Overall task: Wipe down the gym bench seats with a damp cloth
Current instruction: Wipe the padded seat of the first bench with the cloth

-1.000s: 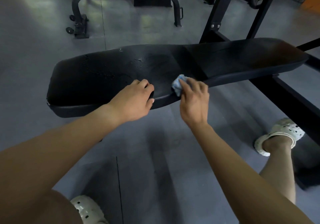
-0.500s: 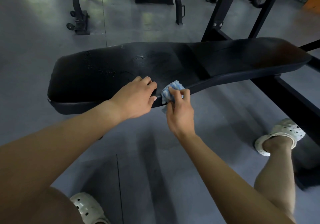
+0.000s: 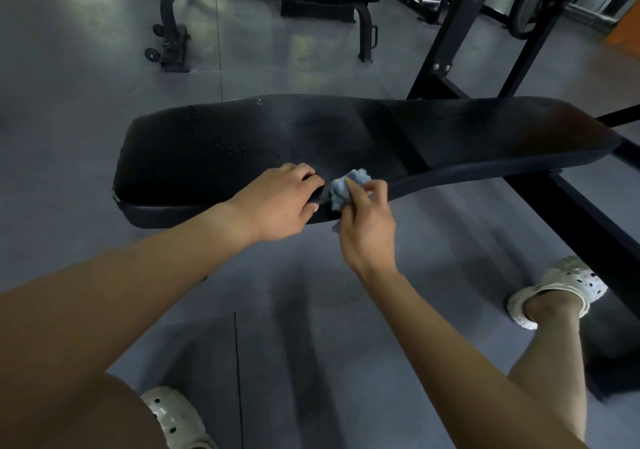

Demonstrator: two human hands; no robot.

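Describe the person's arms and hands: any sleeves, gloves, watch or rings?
The left forearm and right forearm are bare, with no sleeve in view. The left hand and right hand wear no gloves. No watch, bracelet or ring is visible on either wrist or on the fingers that show.

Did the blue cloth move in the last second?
Yes. The blue cloth in the right hand slid left along the near edge of the bench pad, away from its seam, toward the left hand.
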